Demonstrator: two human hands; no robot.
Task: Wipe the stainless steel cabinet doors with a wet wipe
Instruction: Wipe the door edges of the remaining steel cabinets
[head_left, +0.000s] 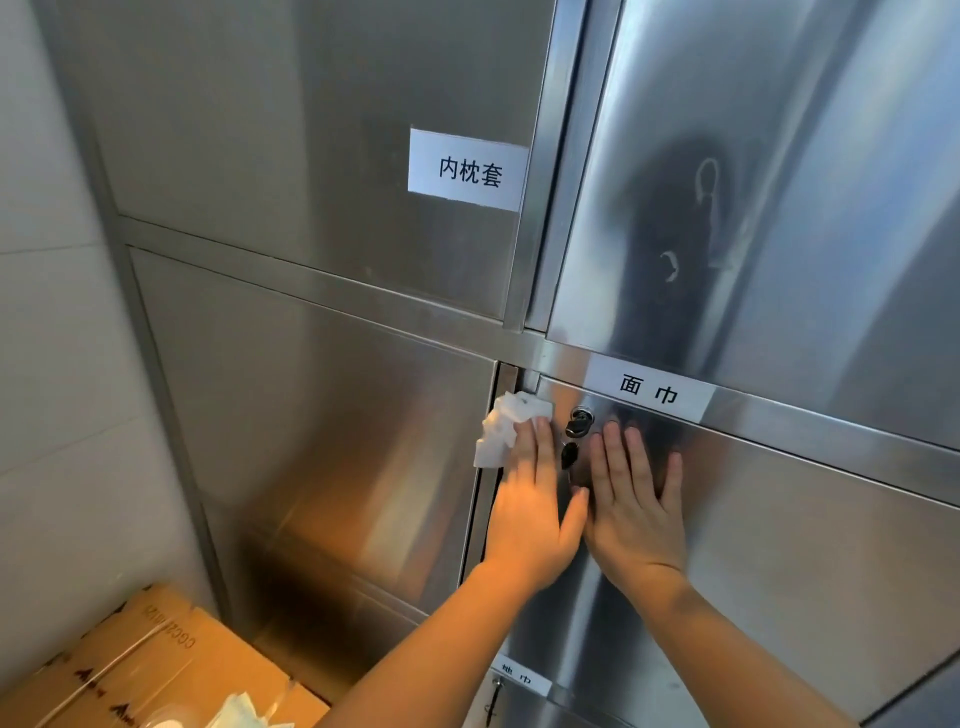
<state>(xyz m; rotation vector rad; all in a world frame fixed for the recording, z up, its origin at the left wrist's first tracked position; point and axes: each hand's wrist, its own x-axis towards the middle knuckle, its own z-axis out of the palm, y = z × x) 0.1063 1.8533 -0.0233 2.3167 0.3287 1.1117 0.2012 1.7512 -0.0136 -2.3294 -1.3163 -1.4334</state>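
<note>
A stainless steel cabinet fills the view, with a right middle door and a left middle door. My left hand presses a crumpled white wet wipe against the right door's left edge, by the gap between the doors. My right hand lies flat on the right door with fingers spread and holds nothing. A lock with a dark key fob hanging from it sits between my two hands.
White paper labels are stuck on the upper left door, above the right middle door and lower down. A cardboard box with a wipe packet on it stands at the bottom left, beside a tiled wall.
</note>
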